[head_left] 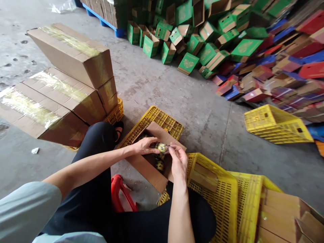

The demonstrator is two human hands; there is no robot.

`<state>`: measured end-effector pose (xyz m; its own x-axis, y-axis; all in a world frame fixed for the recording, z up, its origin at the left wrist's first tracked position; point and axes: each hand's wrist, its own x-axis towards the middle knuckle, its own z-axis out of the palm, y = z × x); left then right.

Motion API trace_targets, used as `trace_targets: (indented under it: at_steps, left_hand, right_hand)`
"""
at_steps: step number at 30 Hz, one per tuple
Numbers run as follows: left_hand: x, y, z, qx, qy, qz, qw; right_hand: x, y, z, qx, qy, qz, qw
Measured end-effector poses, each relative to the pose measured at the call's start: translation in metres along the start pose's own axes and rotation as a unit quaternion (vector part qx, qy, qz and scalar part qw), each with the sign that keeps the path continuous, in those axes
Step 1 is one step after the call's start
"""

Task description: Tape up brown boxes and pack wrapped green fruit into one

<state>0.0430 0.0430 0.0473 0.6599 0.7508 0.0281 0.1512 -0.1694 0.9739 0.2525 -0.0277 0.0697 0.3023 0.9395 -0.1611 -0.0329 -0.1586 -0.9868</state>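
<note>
Between my hands, over an open cardboard box (149,172), is a small clear-wrapped packet (162,147) with something round, yellow and dark-marked inside; its exact kind I cannot make out. My left hand (144,146) grips its left end, thumb below and fingers above. At the right end, the fingertips of my right hand (178,158) pinch the plastic. More yellow-and-dark round items (160,164) lie inside the box, partly hidden by my hands. The box rests on an upturned yellow crate (165,119) between my legs.
Taped cardboard cartons (68,57) are stacked on the left. A red stool (118,194) shows below the box. Yellow crates (215,192) stand close on my right, another yellow crate (275,125) farther off. Green boxes (188,62) and red-and-blue boxes (260,84) are piled ahead.
</note>
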Motion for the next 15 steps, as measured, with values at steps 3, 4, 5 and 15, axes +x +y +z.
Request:
trace_targets:
  at_steps: [3, 4, 5, 15]
  left_hand:
    - [0.001, 0.0, 0.002, -0.038, 0.011, -0.009, 0.999]
    - [0.001, -0.001, 0.003, -0.051, 0.011, -0.016, 0.998]
    - [0.001, -0.002, 0.004, -0.062, 0.009, -0.025, 0.998]
    - [0.003, -0.007, 0.0, -0.024, 0.047, 0.001, 0.999]
  right_hand:
    - [0.001, 0.003, 0.0, 0.046, 0.053, 0.025, 0.997]
    - [0.002, 0.005, 0.0, 0.056, 0.063, 0.033, 0.996]
    - [0.002, 0.006, 0.001, 0.062, 0.071, 0.04, 0.995]
    - [-0.002, -0.006, -0.002, -0.018, -0.006, -0.037, 0.999]
